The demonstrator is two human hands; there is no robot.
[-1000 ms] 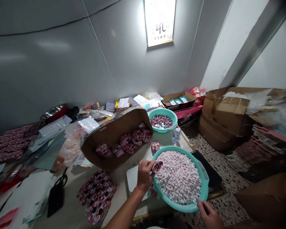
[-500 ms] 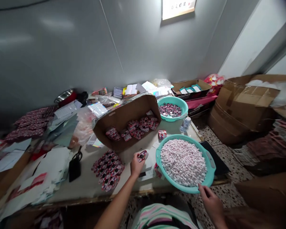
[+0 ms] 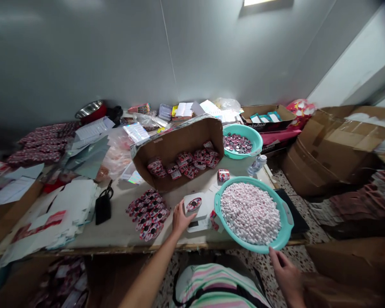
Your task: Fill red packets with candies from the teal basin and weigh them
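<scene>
A small oval red, white and black printed pack (image 3: 194, 204) lies on the plate of a white digital scale (image 3: 202, 212). My left hand (image 3: 181, 218) is just left of the pack, its fingers apart and holding nothing. My right hand (image 3: 281, 264) has its thumb and fingers closed at the near rim of a teal basin (image 3: 218, 214). White and pale pink pellets (image 3: 250, 214) fill that basin. To the left of the scale, a cluster of similar printed packs (image 3: 149, 214) stands on the table.
Behind the scale, a tipped cardboard box (image 3: 167, 149) holds several printed packs. A second teal basin (image 3: 256, 139) contains small dark pieces, near a clear bottle (image 3: 257, 164). A black device with a cord (image 3: 103, 209) and stacked white cards (image 3: 80, 201) lie left. Large cartons (image 3: 324, 149) stand right.
My left hand has let go of the oval pack, which now lies on the scale, and has drawn slightly back to the left. My right hand stays at the basin rim. The view has shifted.
</scene>
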